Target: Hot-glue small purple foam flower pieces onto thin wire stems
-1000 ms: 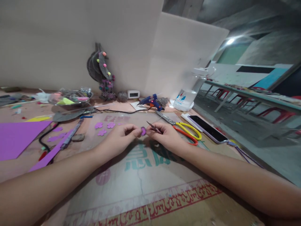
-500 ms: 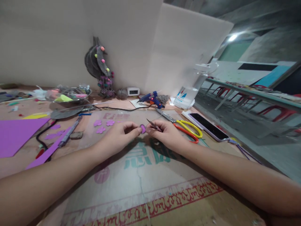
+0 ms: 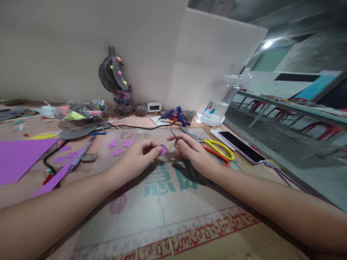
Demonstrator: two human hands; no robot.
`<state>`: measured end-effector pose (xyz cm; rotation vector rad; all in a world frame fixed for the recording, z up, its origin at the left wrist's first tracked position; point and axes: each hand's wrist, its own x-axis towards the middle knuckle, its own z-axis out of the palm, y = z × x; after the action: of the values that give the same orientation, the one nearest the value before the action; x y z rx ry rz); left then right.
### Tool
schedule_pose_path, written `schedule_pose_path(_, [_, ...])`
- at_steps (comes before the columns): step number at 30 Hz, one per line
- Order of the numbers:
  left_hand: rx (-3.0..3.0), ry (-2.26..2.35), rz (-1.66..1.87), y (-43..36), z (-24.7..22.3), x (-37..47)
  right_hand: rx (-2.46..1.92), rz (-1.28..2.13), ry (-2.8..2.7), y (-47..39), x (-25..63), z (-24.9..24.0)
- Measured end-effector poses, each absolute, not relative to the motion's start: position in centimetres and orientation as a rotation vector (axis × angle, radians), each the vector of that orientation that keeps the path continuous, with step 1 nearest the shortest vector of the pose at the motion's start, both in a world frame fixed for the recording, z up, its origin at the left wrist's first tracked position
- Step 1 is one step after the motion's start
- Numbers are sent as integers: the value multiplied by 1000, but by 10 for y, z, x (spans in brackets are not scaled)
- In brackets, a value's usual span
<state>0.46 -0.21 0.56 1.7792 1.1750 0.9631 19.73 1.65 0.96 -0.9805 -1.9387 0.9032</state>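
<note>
Between the thumb and fingers of my left hand (image 3: 146, 151) is a small purple foam-like piece (image 3: 163, 150) with a greyish edge. Just to its right, my right hand (image 3: 188, 150) is closed around a thin dark pointed tool (image 3: 173, 134), its tip sticking up past the fingers; most of it is hidden, so I cannot tell its exact kind. The hands are a short gap apart above a printed cardboard sheet (image 3: 141, 216). Several purple flower cut-outs (image 3: 116, 151) lie left of my left hand. Scissors with yellow and orange handles (image 3: 221, 148) rest behind my right hand.
A blue glue gun (image 3: 175, 114) with a lit red light stands at the back, beside a small clock (image 3: 154, 107). To the right are a phone (image 3: 241, 146) and a clear plastic jug (image 3: 215, 110). Purple sheet (image 3: 21, 157), pen (image 3: 81, 153) and filled bowl (image 3: 78, 113) lie left.
My right hand has drawn slightly away from the purple piece, and the tool in it now points more upright. The purple piece stays in my left hand, turned to show a flatter face.
</note>
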Motion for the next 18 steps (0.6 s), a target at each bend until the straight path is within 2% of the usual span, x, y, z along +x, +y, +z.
schedule_pose_path(10, [1733, 1196, 1033, 1, 2, 4, -893, 81, -2291, 28, 214, 6])
schedule_pose_path(18, [1704, 1238, 1015, -1, 4, 4, -830, -228, -2378, 24, 214, 11])
